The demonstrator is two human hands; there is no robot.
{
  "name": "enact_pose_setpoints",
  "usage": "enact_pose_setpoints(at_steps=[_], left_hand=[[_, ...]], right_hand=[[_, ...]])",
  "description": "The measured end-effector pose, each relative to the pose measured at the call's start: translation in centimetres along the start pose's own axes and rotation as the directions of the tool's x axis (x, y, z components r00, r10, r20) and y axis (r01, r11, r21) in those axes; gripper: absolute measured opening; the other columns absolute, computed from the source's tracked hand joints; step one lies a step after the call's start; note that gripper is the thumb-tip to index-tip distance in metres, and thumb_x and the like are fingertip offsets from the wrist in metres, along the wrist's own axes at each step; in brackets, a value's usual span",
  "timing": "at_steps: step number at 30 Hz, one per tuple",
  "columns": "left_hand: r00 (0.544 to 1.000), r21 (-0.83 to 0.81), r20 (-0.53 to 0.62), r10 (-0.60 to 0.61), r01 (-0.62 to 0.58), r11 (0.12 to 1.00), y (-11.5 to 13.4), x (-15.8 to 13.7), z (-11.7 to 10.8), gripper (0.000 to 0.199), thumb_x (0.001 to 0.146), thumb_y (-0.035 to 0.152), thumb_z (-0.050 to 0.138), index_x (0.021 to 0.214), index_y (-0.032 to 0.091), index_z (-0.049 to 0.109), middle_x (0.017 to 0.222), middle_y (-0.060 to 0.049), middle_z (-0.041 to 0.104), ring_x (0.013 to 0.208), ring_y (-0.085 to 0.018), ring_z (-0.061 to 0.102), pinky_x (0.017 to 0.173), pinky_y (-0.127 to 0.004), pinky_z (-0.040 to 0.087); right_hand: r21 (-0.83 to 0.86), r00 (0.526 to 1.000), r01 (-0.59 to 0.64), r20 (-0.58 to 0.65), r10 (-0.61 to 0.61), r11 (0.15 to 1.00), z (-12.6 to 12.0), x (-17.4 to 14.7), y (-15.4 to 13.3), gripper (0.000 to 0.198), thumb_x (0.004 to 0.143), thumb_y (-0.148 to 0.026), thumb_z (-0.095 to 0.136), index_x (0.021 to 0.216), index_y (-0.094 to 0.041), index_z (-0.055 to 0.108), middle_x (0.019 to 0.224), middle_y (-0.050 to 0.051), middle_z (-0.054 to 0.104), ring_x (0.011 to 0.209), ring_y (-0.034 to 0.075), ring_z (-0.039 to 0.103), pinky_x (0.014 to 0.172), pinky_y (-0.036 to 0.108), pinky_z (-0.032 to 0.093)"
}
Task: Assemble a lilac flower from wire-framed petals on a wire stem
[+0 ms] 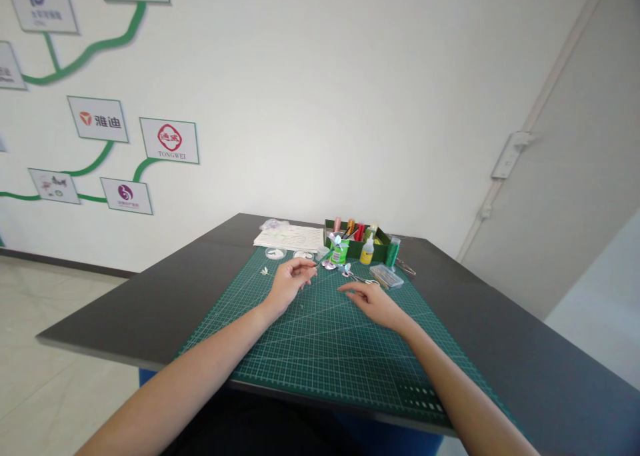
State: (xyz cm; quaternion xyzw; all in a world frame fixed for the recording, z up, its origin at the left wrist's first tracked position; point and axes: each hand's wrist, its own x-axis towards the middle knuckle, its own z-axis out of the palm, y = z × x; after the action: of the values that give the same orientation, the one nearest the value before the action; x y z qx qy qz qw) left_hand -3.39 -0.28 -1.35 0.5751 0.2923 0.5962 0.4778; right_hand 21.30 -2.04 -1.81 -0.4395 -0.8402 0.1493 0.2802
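Note:
My left hand (293,279) is closed in a pinch on a thin green stem (323,258) above the cutting mat (320,349). The stem slants up to the right toward a small pale flower (337,241), which seems to be at its tip. My right hand (373,301) hovers over the mat with fingers stretched out, holding nothing. Just beyond its fingers lie scissors (359,278). Behind the flower stands a bright green tub (339,252), partly covered by it. A small white-petalled piece (265,271) lies on the mat left of my left hand.
A dark green box (356,249) of thread spools stands at the back. Near it are a glue bottle (367,251), a green spool (393,251) and a clear case (387,275). Shallow dishes (275,253) and white sheets (295,237) lie at the back left. Behind is a wall (380,96).

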Motion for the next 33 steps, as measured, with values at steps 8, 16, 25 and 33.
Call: enact_pose_setpoints(at_steps=[8, 16, 25, 33], left_hand=[[0.999, 0.032, -0.041, 0.009, -0.008, 0.999, 0.18, 0.02, -0.06, 0.033, 0.068, 0.034, 0.078, 0.09, 0.012, 0.069, 0.068, -0.002, 0.063, 0.054, -0.009, 0.053, 0.045, -0.019, 0.034], [0.999, 0.017, -0.046, 0.024, -0.023, 1.0, 0.01, 0.12, -0.19, 0.034, 0.068, 0.033, 0.079, 0.093, 0.012, 0.071, 0.07, -0.002, 0.063, 0.055, -0.009, 0.052, 0.045, -0.019, 0.034], [0.998, 0.018, -0.055, 0.028, -0.027, 0.999, -0.11, 0.2, -0.23, 0.038, 0.068, 0.034, 0.079, 0.097, 0.011, 0.073, 0.067, -0.002, 0.063, 0.054, -0.009, 0.05, 0.045, -0.019, 0.032], [0.997, 0.02, -0.07, 0.026, -0.025, 0.999, -0.19, 0.25, -0.28, 0.037, 0.068, 0.035, 0.079, 0.096, 0.011, 0.073, 0.064, -0.001, 0.061, 0.053, -0.009, 0.049, 0.044, -0.02, 0.032]], right_hand=[[-0.01, 1.0, 0.002, 0.021, -0.002, 1.0, -0.09, -0.1, -0.2, 0.032, 0.092, -0.027, 0.049, 0.113, -0.021, 0.072, 0.052, -0.003, 0.046, 0.049, 0.013, 0.038, 0.051, 0.025, 0.026], [-0.059, 0.998, -0.018, 0.062, 0.021, 0.998, -0.22, -0.11, -0.56, 0.034, 0.094, -0.027, 0.046, 0.116, -0.019, 0.07, 0.055, -0.003, 0.046, 0.051, 0.012, 0.039, 0.053, 0.024, 0.027], [-0.055, 0.997, -0.022, 0.078, 0.026, 0.998, -0.29, -0.12, -0.66, 0.033, 0.095, -0.028, 0.046, 0.116, -0.02, 0.07, 0.055, -0.003, 0.045, 0.052, 0.012, 0.039, 0.053, 0.024, 0.026], [-0.054, 0.995, -0.028, 0.094, 0.033, 0.998, -0.34, -0.11, -0.59, 0.034, 0.095, -0.029, 0.046, 0.119, -0.02, 0.068, 0.054, -0.004, 0.041, 0.051, 0.012, 0.037, 0.052, 0.024, 0.026]])
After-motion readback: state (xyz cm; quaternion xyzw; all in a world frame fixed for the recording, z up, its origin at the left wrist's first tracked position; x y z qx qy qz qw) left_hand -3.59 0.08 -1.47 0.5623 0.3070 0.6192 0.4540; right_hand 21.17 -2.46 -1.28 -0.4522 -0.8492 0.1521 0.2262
